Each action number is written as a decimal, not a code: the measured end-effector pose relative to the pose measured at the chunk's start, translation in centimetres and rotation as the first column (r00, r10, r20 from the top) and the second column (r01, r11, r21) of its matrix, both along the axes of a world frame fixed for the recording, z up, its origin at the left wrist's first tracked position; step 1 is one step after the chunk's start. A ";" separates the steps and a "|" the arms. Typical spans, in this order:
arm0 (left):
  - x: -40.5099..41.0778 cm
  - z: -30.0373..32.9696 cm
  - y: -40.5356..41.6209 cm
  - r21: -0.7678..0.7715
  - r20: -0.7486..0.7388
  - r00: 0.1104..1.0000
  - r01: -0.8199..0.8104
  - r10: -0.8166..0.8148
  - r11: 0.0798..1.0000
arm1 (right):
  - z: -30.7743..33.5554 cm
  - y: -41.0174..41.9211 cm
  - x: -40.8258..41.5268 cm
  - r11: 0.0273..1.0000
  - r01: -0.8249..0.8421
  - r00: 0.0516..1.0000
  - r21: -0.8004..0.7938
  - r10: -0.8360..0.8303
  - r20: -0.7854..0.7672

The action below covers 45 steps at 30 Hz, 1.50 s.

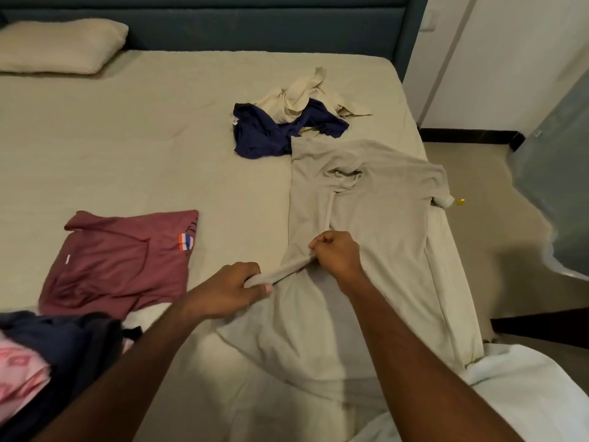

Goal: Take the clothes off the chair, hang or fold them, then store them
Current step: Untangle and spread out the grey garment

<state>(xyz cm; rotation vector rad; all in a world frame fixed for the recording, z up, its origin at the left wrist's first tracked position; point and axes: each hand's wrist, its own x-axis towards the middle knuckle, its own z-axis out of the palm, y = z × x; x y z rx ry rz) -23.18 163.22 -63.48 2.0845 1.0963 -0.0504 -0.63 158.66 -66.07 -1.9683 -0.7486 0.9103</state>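
A grey shirt (382,218) is laid flat on the right side of the bed (143,138), with its collar toward the headboard (255,27) and its right sleeve hanging over the bed's edge. A ridge of the shirt's fabric, near its left side, is gathered and pulled taut between both hands. The left hand (229,288) is clamped on the lower end of this ridge, with the fingers curled round the cloth and the thumb pressed on top. The right hand (334,253) is closed in a fist on the upper end of the same ridge. The two hands are held close together, joined by the short stretch of cloth.

A maroon shirt (127,260), folded and bearing a small striped flag patch, is placed on the bed to the left of the hands. Beyond the grey shirt, a crumpled navy garment (271,132) is found touching its collar end, with a cream garment (302,94) partly draped over it. A pile of dark and pink clothes (47,355) is seen at the lower left corner. A pillow (60,46) is positioned at the far left, against the headboard. White cloth (526,393) is visible at the lower right.
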 end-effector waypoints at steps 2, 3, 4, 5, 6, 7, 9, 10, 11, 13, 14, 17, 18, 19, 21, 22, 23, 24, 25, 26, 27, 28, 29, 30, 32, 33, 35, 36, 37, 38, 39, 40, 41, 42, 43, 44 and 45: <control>-1.2 1.0 -1.4 0.036 0.024 1.000 0.020 -0.021 0.999 | 0.2 -0.7 -1.7 1.000 -0.001 0.999 -0.027 0.000 -0.044; -1.7 1.4 -2.2 0.035 0.037 0.999 0.023 -0.024 0.999 | 0.3 -1.2 -2.6 0.999 -0.020 0.999 -0.039 0.018 -0.044; -2.2 1.8 -2.9 0.031 0.043 0.999 0.018 -0.020 0.999 | 0.5 -1.8 -3.5 0.998 -0.041 0.998 -0.047 0.039 -0.045; -2.4 2.2 -3.7 0.031 0.049 0.999 0.010 -0.012 0.999 | 0.6 -2.1 -4.4 0.997 -0.062 0.996 -0.039 0.059 -0.072; -2.5 2.5 -4.3 0.039 0.052 0.999 0.003 -0.005 0.999 | 0.8 -2.5 -5.1 0.996 -0.089 0.986 -0.020 0.085 -0.141; -2.4 2.9 -5.0 0.049 0.066 0.998 0.003 -0.006 0.999 | 1.0 -3.0 -5.6 0.994 -0.112 0.964 0.002 0.109 -0.242; -1.8 3.3 -6.2 0.039 0.117 0.993 0.016 -0.021 0.999 | 1.5 -3.9 -5.9 0.990 -0.132 0.907 0.055 0.143 -0.397; -1.4 3.3 -6.8 0.014 0.137 0.990 0.032 -0.033 0.999 | 1.6 -4.3 -5.6 0.988 -0.123 0.905 0.091 0.150 -0.398; -0.8 3.2 -7.5 -0.033 0.161 0.986 0.053 -0.047 0.998 | 1.4 -4.8 -5.0 0.986 -0.106 0.919 0.129 0.146 -0.366; 0.5 3.0 -8.9 -0.265 0.239 0.971 0.087 -0.022 0.960 | 1.0 -6.3 -3.4 0.987 -0.087 0.965 0.134 0.117 -0.234; 1.1 2.9 -9.6 -0.405 0.266 0.964 0.101 0.011 0.909 | 0.8 -7.5 -2.5 0.991 -0.103 0.981 0.084 0.115 -0.155; 2.5 2.2 -10.1 -0.522 0.247 0.968 0.098 0.040 0.847 | -0.3 -10.8 -0.7 0.977 -0.206 0.974 -0.064 0.198 -0.111; 2.9 1.7 -9.7 -0.446 0.232 0.972 0.076 0.033 0.892 | -0.4 -11.5 -0.4 0.965 -0.250 0.964 -0.079 0.240 -0.112; 3.2 1.2 -9.1 -0.305 0.202 0.979 0.067 -0.004 0.950 | -0.5 -12.1 -0.2 0.954 -0.287 0.956 -0.081 0.280 -0.092; 3.9 0.0 -7.8 -0.038 0.105 0.988 0.121 -0.117 0.992 | -0.3 -12.7 0.2 0.926 -0.362 0.932 -0.108 0.362 -0.023; 4.4 -0.4 -7.2 0.025 0.043 0.985 0.167 -0.168 0.986 | -0.2 -12.7 0.4 0.910 -0.396 0.916 -0.121 0.400 0.007; 5.0 -0.8 -6.5 0.057 -0.015 0.978 0.208 -0.208 0.976 | -0.2 -12.5 0.7 0.892 -0.429 0.897 -0.141 0.439 0.048; 5.8 -1.0 -5.9 0.077 -0.060 0.970 0.242 -0.237 0.967 | -0.1 -12.2 1.3 0.875 -0.456 0.872 -0.163 0.476 0.111; 6.7 -1.1 -5.3 0.099 -0.091 0.963 0.262 -0.253 0.960 | 0.0 -11.8 1.9 0.863 -0.468 0.846 -0.190 0.499 0.186; 7.8 -1.2 -4.6 0.127 -0.101 0.961 0.268 -0.257 0.955 | 0.1 -11.3 2.7 0.867 -0.455 0.833 -0.205 0.496 0.246; 9.1 -1.2 -4.0 0.151 -0.092 0.963 0.264 -0.252 0.953 | 0.2 -10.9 3.7 0.882 -0.424 0.838 -0.207 0.469 0.279; 10.3 -1.1 -3.6 0.170 -0.073 0.967 0.254 -0.245 0.952 | 0.3 -10.5 4.8 0.900 -0.387 0.853 -0.200 0.432 0.293; 11.8 -1.1 -3.3 0.185 -0.047 0.970 0.244 -0.240 0.952 | 0.3 -10.2 6.2 0.921 -0.337 0.874 -0.192 0.383 0.300; 13.2 -1.2 -3.1 0.194 -0.022 0.972 0.232 -0.232 0.953 | 0.3 -10.0 7.7 0.940 -0.286 0.896 -0.185 0.330 0.296; 16.5 -1.4 -3.5 0.195 0.027 0.973 0.220 -0.229 0.956 | -0.1 -9.8 11.1 0.969 -0.167 0.929 -0.180 0.216 0.301; 18.2 -1.7 -4.0 0.183 0.061 0.972 0.213 -0.228 0.960 | -0.2 -9.7 12.9 0.976 -0.109 0.930 -0.190 0.168 0.327; 21.8 -2.3 -4.9 0.140 0.148 0.968 0.184 -0.204 0.973 | -0.3 -9.7 16.9 0.979 -0.013 0.915 -0.202 0.093 0.393; 23.3 -2.6 -5.3 0.125 0.189 0.967 0.149 -0.171 0.981 | -0.3 -9.8 18.6 0.979 0.030 0.909 -0.200 0.056 0.413; 25.1 -2.8 -5.6 0.109 0.216 0.967 0.112 -0.133 0.988 | -0.2 -9.8 20.5 0.977 0.076 0.906 -0.198 0.015 0.424; 26.5 -3.0 -6.0 0.090 0.224 0.970 0.077 -0.095 0.993 | 0.1 -9.9 22.0 0.975 0.111 0.901 -0.192 -0.017 0.434; 27.9 -3.4 -6.2 0.065 0.218 0.974 0.045 -0.058 0.997 | 0.1 -9.8 23.7 0.972 0.144 0.895 -0.184 -0.049 0.442; 28.9 -3.9 -6.4 0.041 0.206 0.978 0.009 -0.018 0.999 | 0.2 -9.7 25.0 0.970 0.168 0.891 -0.176 -0.073 0.448; 29.8 -4.4 -6.5 0.014 0.189 0.982 -0.027 0.024 1.000 | 0.2 -9.4 26.1 0.968 0.184 0.894 -0.170 -0.093 0.438; 30.6 -4.9 -6.6 -0.005 0.168 0.984 -0.058 0.058 0.998 | 0.1 -8.9 27.0 0.967 0.192 0.906 -0.169 -0.108 0.410; 31.2 -5.0 -6.7 -0.025 0.146 0.985 -0.086 0.089 0.996 | 0.1 -8.2 27.9 0.964 0.191 0.923 -0.185 -0.112 0.368; 31.9 -5.4 -6.6 -0.044 0.124 0.986 -0.108 0.112 0.993 | 0.1 -7.5 28.6 0.960 0.186 0.941 -0.211 -0.112 0.318; 32.4 -5.7 -6.3 -0.051 0.106 0.985 -0.129 0.134 0.990 | 0.1 -6.8 29.0 0.954 0.182 0.958 -0.240 -0.117 0.260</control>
